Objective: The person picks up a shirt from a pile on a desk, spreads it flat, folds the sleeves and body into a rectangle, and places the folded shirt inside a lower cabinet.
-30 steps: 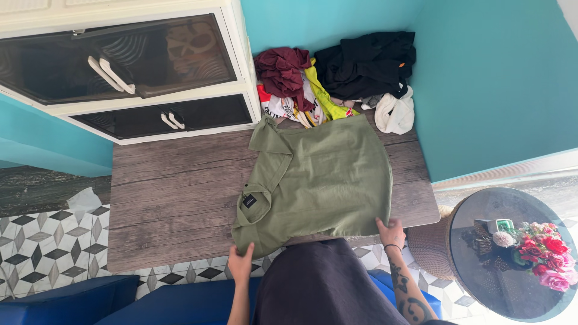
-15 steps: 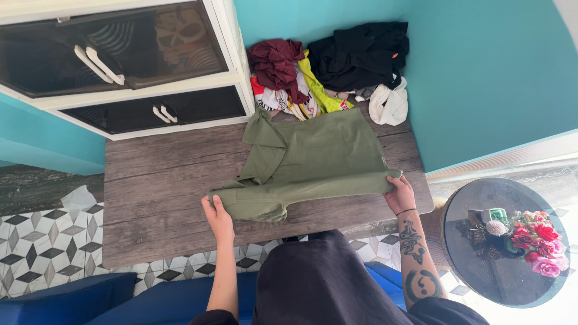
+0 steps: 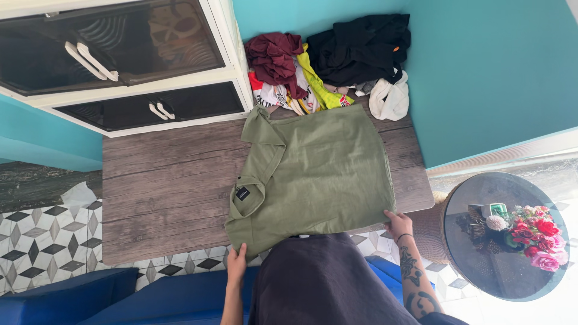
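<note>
An olive green polo shirt (image 3: 319, 174) lies spread flat on the wooden table (image 3: 162, 192), collar to the left, its near edge hanging just over the table's front. My left hand (image 3: 236, 263) grips the shirt's near left corner. At the near right corner, my right hand (image 3: 398, 224) pinches the fabric by the table edge. My dark-clothed body fills the bottom middle and hides part of the near hem.
A pile of clothes (image 3: 325, 63) in maroon, yellow, black and white sits at the table's far edge against the teal wall. A white cabinet (image 3: 132, 66) with dark doors stands at far left. A round glass side table (image 3: 506, 241) with flowers is at right.
Half a second ago both hands held the near edge lifted and folded toward the far side. Now that edge is drawn back toward me and the shirt lies flat again.
</note>
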